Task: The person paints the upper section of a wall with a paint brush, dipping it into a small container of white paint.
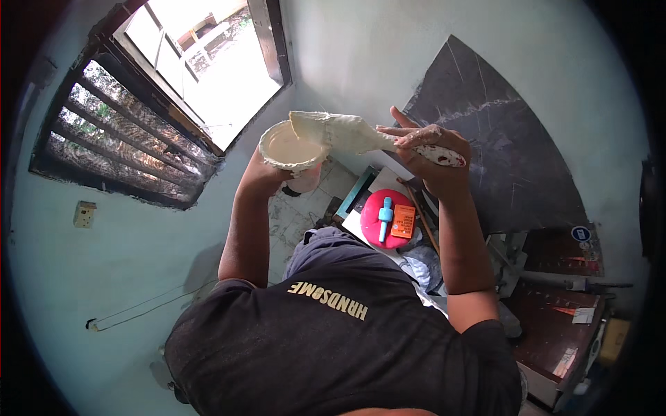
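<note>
A plastic tub [265, 152] of cream-coloured paint sits in my left hand [256, 177], which grips it from below and the side. Thick paint crusts its rim and drips over the front. My right hand [442, 156] holds a wide paintbrush [354, 136] by its paint-smeared handle, with the index finger raised. The brush lies almost level. Its bristle end, coated in the same cream paint, overlaps the tub's right rim; whether it touches the rim is unclear.
An open window [234, 93] and a slatted vent [125, 135] are at the left. A dark panel [499, 130] stands against the right wall. Below lie a pink cushion [372, 221], a blue microphone [385, 216] and an orange box [403, 221]. A brown cabinet [551, 322] stands at the right.
</note>
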`<state>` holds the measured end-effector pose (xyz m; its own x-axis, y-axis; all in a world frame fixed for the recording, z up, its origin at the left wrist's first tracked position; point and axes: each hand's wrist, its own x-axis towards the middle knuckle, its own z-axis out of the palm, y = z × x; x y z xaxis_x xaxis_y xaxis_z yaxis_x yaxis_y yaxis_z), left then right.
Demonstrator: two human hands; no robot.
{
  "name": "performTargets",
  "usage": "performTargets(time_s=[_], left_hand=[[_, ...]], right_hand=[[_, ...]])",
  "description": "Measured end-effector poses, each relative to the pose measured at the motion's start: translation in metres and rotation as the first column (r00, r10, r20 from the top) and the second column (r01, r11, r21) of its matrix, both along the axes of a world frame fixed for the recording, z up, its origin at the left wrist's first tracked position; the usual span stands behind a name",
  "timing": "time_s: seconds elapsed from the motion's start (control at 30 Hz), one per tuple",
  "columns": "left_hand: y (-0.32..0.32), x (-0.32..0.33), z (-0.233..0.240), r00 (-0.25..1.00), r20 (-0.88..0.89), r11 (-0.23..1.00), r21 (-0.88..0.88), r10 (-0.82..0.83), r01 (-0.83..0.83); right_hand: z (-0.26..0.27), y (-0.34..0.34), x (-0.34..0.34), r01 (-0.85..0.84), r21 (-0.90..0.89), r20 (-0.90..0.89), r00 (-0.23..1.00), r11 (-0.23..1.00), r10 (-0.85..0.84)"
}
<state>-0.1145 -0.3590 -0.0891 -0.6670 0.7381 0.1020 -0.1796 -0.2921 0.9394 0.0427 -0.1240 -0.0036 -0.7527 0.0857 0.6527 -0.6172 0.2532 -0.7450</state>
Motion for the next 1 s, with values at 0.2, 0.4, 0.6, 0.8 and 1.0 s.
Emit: performTargets(time_s=[0.2,0.4,0.6,0.8,1.0], left_hand=[[0.002,0.0,-0.001,0.997,-0.075,0.996,-0.084,0.017,-0.023],[0.019,0.01,-0.008,0.988,0.077,0.99,0.062,-0.131,0.126],[0.038,0.02,-0.014,0.972,0.094,0.973,0.107,-0.217,0.206],[0.041,0.026,-0.018,0.958,0.102,0.961,0.099,-0.269,0.259],[0.029,0.027,-0.016,0.959,0.117,0.966,0.044,-0.258,0.255]], right_hand=[[0.021,-0.005,-0.003,0.023,0.346,-0.049,0.999,0.938,-0.006],[0.029,-0.013,0.009,0.098,0.835,-0.125,0.992,0.541,0.012],[0.022,-0.008,0.028,0.073,0.851,-0.092,0.996,0.519,0.012],[0.035,0.001,0.055,0.043,0.879,-0.051,0.999,0.475,0.004],[0.047,0.004,0.068,0.112,0.922,-0.109,0.994,0.37,-0.028]])
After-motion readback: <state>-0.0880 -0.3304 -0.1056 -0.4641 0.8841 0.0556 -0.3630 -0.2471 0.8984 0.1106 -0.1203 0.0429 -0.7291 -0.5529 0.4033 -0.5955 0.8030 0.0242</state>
